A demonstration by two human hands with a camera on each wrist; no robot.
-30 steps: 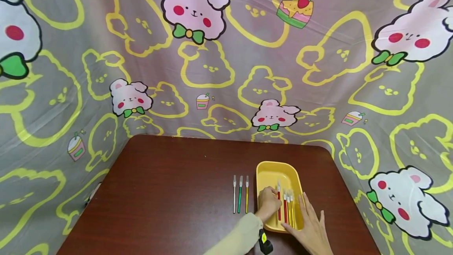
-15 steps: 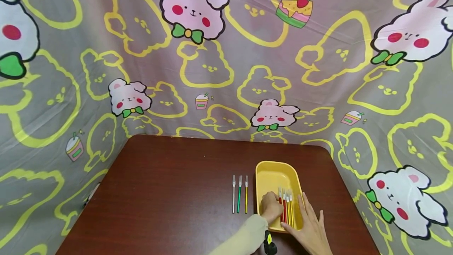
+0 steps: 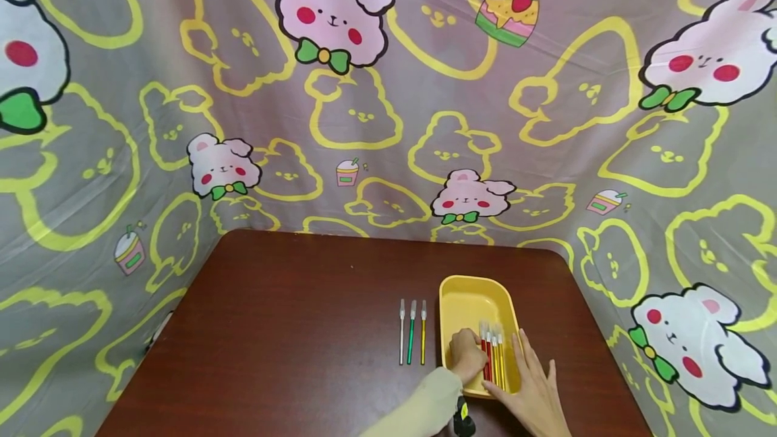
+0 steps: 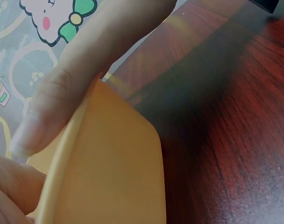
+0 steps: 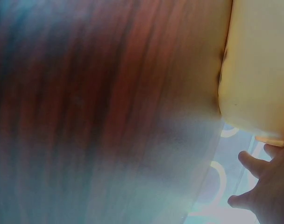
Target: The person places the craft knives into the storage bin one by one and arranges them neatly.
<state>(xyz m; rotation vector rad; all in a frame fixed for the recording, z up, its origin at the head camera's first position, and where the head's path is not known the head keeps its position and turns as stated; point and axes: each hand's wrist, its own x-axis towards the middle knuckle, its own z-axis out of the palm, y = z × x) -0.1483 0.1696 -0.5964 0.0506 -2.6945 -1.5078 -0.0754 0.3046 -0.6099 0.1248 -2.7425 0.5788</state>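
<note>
We look down on a dark wood worktop [image 3: 291,329] walled on three sides by a grey cartoon-rabbit cloth [image 3: 388,120].

Near the front right edge sits a yellow tray [image 3: 470,292], its long axis running away from us. In its near half lies a bundle of red and yellow brushes [image 3: 493,356], handles toward us, tips pointing away, parallel to the tray's long sides.

Our left hand [image 3: 467,356], out of a cream sleeve [image 3: 419,410], is inside the tray at the left flank of the bundle. Its fingers are curled down against the nearest red handles; we cannot tell whether they actually pinch one or only touch. The left wrist view shows just a thumb lying along the tray's rim [image 4: 93,140].

Our right hand [image 3: 534,390] lies flat, fingers spread and straight, over the tray's near right corner and rim, touching the tray and holding nothing.

So the brushes lie between the two hands, the left hand nearer and in contact.

To the left of the tray, apart from it, three brushes [image 3: 412,332] lie side by side on the bare wood: white, green, yellow, all parallel to the tray's long axis.
</note>
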